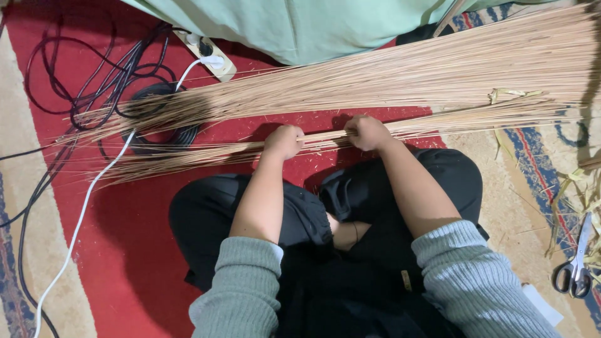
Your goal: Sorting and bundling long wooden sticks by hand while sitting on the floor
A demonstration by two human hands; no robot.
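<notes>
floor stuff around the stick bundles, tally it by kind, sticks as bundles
stick bundles: 2, the big one and the small one gripped by left hand and right hand
scissors: 1
power strip: 1
white cable: 1
total: 5

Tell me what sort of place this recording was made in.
Probably a room in a home, with the work done on the floor. The person sits cross-legged on a red patterned carpet, a white power strip with tangled dark cables lies nearby, and both hands grip thin tan plant sticks.
</notes>
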